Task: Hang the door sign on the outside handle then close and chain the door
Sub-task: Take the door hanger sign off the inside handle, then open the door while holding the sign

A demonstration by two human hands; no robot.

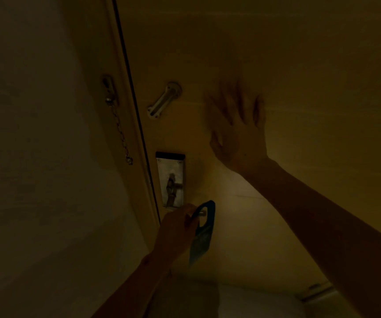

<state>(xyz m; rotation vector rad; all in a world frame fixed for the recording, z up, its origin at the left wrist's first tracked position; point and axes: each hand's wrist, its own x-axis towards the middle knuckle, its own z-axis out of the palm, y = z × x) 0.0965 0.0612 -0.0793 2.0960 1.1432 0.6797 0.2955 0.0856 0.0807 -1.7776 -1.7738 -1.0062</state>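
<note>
While left hand [178,222] grips handle beside door sign [204,232], right hand [237,127] splayed flat on door [299,76]

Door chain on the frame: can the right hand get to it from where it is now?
Probably yes. The right hand lies spread on the door, holding nothing, and the chain hangs free beyond the door edge with nothing between.

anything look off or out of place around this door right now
Nothing looks damaged or askew. The chain hangs loose from the frame, not hooked into the slide on the door. The door sign sits at the inside handle by the left hand; the right hand is blurred.
</note>
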